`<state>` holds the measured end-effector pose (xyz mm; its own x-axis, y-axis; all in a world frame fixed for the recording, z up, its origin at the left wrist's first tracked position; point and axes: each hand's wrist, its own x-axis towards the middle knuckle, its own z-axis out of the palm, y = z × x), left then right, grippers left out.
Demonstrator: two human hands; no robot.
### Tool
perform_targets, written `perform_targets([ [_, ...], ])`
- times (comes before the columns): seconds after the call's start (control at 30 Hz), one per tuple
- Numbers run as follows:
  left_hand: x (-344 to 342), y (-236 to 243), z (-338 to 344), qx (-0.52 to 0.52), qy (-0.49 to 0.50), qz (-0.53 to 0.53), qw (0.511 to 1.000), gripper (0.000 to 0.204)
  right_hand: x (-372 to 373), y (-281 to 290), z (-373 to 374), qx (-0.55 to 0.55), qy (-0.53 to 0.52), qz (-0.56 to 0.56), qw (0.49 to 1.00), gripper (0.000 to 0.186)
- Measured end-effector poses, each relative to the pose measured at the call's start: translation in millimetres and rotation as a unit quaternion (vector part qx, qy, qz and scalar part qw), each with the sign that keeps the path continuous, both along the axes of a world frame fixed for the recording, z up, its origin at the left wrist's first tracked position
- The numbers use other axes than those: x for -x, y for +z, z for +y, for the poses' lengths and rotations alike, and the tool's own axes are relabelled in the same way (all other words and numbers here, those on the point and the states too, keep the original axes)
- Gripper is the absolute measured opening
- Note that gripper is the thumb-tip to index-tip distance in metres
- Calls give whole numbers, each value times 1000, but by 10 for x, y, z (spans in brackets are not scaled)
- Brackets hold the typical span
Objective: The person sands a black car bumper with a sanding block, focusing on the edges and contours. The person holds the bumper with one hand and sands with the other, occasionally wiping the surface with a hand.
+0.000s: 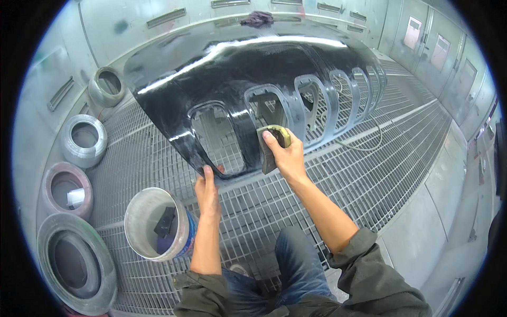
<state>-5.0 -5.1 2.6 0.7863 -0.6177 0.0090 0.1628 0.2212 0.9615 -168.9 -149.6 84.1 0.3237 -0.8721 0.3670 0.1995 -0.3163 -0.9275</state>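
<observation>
In front of me stands a glossy black car hood (227,68) with a row of rounded slots along its lower front, some with bare grey rims. My right hand (288,155) grips a sanding pad (270,153), dark grey abrasive with a yellowish-green foam edge showing. The pad rests against the bar between the two leftmost slots. My left hand (209,190) pinches the hood's lower left corner, thumb in front. A fingertip shows through the leftmost slot; the other fingers are hidden behind the panel.
A white bucket (138,207) with dark sheets inside stands by my left forearm. Several ring-shaped parts (76,264) line the left wall. A crumpled dark cloth (257,19) lies on the hood's top. Beneath is metal floor grating (338,195), with a hose (364,148) on it.
</observation>
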Motion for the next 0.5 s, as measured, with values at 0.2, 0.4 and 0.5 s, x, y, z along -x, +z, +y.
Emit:
perform_targets([
  [0.2,-54,68,-34,0,-64,-54,997,67,-300,122,-131,72,-126,36,989,25],
  [0.4,4,28,-83,40,12,-39,998,62,-618,585,-241,123,-206,159,958,24],
  [0.5,2,25,-136,60,29,-24,997,57,-513,437,-229,169,-179,98,964,21],
])
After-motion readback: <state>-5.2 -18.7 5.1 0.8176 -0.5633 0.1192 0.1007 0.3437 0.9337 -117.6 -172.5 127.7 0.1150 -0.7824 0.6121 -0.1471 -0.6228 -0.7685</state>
